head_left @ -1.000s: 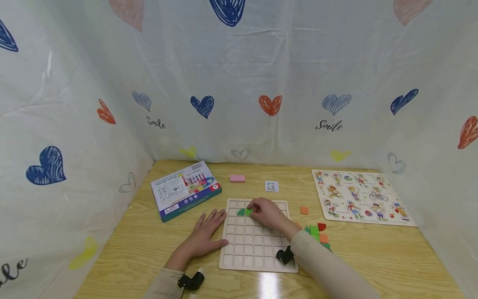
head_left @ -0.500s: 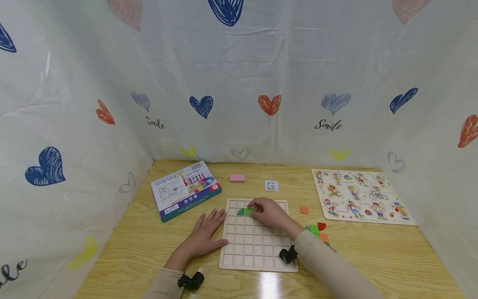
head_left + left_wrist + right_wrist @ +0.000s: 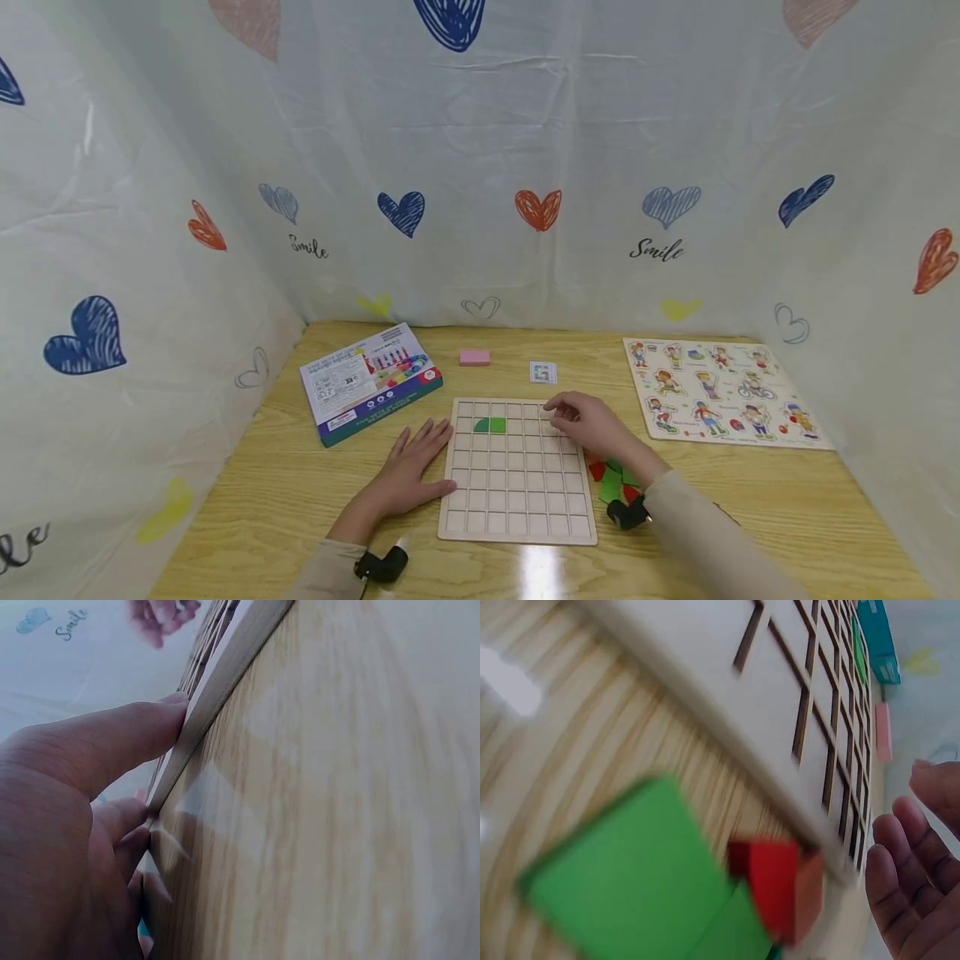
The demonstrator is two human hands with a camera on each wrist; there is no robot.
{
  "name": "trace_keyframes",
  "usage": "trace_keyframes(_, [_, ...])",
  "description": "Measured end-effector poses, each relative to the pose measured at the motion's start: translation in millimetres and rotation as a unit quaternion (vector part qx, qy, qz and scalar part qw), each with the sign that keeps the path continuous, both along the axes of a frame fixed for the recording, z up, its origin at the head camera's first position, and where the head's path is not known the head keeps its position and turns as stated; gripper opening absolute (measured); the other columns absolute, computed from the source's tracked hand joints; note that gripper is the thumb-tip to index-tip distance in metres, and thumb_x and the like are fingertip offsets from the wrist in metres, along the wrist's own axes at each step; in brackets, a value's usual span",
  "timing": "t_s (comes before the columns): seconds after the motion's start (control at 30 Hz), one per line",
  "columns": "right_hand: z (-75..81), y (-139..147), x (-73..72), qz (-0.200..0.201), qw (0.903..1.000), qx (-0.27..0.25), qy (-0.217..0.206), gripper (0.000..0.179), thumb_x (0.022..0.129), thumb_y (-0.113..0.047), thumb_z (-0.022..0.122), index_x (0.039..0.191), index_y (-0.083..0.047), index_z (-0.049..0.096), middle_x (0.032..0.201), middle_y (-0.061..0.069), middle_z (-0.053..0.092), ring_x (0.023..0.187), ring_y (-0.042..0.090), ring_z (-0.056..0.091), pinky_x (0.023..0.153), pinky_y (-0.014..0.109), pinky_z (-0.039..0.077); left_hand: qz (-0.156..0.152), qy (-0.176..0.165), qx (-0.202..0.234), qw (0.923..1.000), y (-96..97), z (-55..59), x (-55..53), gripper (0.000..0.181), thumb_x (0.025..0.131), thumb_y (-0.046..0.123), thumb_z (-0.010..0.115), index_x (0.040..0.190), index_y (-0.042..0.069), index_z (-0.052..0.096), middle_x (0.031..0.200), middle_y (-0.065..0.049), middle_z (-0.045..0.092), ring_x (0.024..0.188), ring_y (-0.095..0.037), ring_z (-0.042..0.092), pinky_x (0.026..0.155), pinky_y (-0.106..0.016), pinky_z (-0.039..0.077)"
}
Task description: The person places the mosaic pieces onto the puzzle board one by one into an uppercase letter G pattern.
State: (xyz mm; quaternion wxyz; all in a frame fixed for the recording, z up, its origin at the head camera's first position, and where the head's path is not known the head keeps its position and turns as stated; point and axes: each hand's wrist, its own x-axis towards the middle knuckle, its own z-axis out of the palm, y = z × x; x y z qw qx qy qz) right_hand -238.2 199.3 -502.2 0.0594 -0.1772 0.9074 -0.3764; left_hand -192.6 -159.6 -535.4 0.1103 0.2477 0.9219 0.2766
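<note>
A pale wooden grid board (image 3: 517,504) lies on the table. Near its upper left, a green quarter-round tile (image 3: 482,426) and a green square tile (image 3: 498,426) sit side by side in neighbouring cells. My left hand (image 3: 405,479) rests at the board's left side, fingers spread; its thumb (image 3: 161,720) touches the board's edge in the left wrist view. Over the board's upper right edge hovers my right hand (image 3: 596,427), fingers loosely bent and nothing between them. Beside the board's right edge, loose green tiles (image 3: 630,877) and a red tile (image 3: 774,885) lie in a pile, partly hidden by my right wrist.
A game box (image 3: 371,383) lies at the back left. Behind the board are a pink block (image 3: 474,358) and a small printed card (image 3: 543,372). At the right lies a picture puzzle board (image 3: 727,392). A heart-patterned curtain (image 3: 480,150) stands behind the table.
My right hand has let go of the green square tile and moved right, from the tiles to the board's right edge. The left hand has stayed in place.
</note>
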Motion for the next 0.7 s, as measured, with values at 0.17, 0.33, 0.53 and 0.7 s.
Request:
trace_keyframes(0.17, [-1.6, 31, 8.5, -0.020, 0.9998, -0.004, 0.005, 0.020, 0.099, -0.014, 0.067, 0.118, -0.009, 0.072, 0.094, -0.004, 0.065, 0.084, 0.012, 0.059, 0.073, 0.030, 0.052, 0.000, -0.002, 0.000, 1.0000, -0.1, -0.2, -0.2, 0.087, 0.095, 0.054, 0.064, 0.162, 0.013, 0.027, 0.169, -0.004, 0.022, 0.157, -0.030, 0.009, 0.123, -0.057, -0.004])
trace_keyframes(0.33, [-6.1, 57, 15.0, -0.047, 0.9988, 0.004, 0.014, 0.021, 0.099, -0.016, 0.068, 0.119, -0.009, 0.071, 0.104, -0.001, 0.067, 0.089, 0.014, 0.061, 0.076, 0.031, 0.054, 0.000, -0.001, 0.001, 1.0000, -0.4, -0.9, -0.2, 0.087, 0.095, 0.054, 0.064, 0.162, 0.012, 0.027, 0.169, -0.005, 0.022, 0.156, -0.031, 0.009, 0.123, -0.057, -0.004])
trace_keyframes(0.53, [-10.0, 74, 16.7, -0.088, 0.9950, 0.035, 0.032, 0.022, 0.097, -0.016, 0.071, 0.118, -0.009, 0.072, 0.110, 0.007, 0.066, 0.088, 0.017, 0.059, 0.074, 0.035, 0.051, 0.003, 0.001, 0.001, 1.0000, -0.8, -1.1, 0.3, 0.087, 0.094, 0.054, 0.065, 0.162, 0.013, 0.028, 0.168, -0.004, 0.023, 0.156, -0.031, 0.009, 0.123, -0.057, -0.004])
trace_keyframes(0.7, [-11.9, 79, 17.0, -0.114, 0.9927, 0.036, 0.015, 0.025, 0.095, -0.013, 0.071, 0.119, -0.005, 0.071, 0.109, 0.010, 0.067, 0.085, 0.018, 0.060, 0.069, 0.034, 0.051, -0.001, 0.000, 0.003, 1.0000, -0.2, -0.6, 0.0, 0.087, 0.095, 0.055, 0.064, 0.162, 0.012, 0.028, 0.168, -0.005, 0.022, 0.156, -0.031, 0.009, 0.123, -0.058, -0.003])
